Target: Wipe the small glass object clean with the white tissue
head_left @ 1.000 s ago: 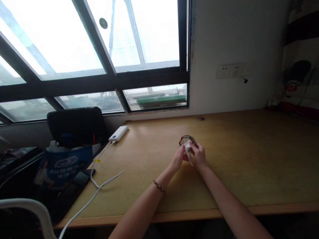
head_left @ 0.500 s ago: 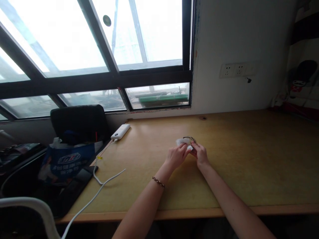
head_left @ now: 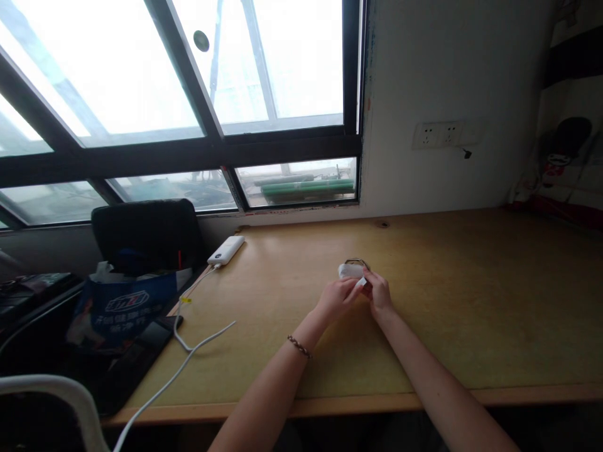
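Note:
Over the middle of the table, my two hands meet around a small white, soft-looking piece (head_left: 350, 270), like a tissue or cloth. Behind it arches a thin, dark, shiny curved band (head_left: 357, 260), whose kind I cannot make out. My left hand (head_left: 336, 297) is closed, its thumb and fingers pressed at the lower edge of the white piece. On the right side, my right hand (head_left: 379, 292) pinches the white piece and the end of the dark band. The fingers partly hide both things. A braided bracelet (head_left: 299, 346) circles my left wrist.
A white power bank (head_left: 226, 250) with a white cable (head_left: 207, 342) lies at the table's left edge. Left of the wooden table (head_left: 471, 314) stand a black chair (head_left: 146, 229) and a blue bag (head_left: 117, 317). A socket panel (head_left: 438, 134) is on the wall.
My left fingers have slid down off the top of the white piece to its lower edge, so more of it shows. My right hand stays nearly in place.

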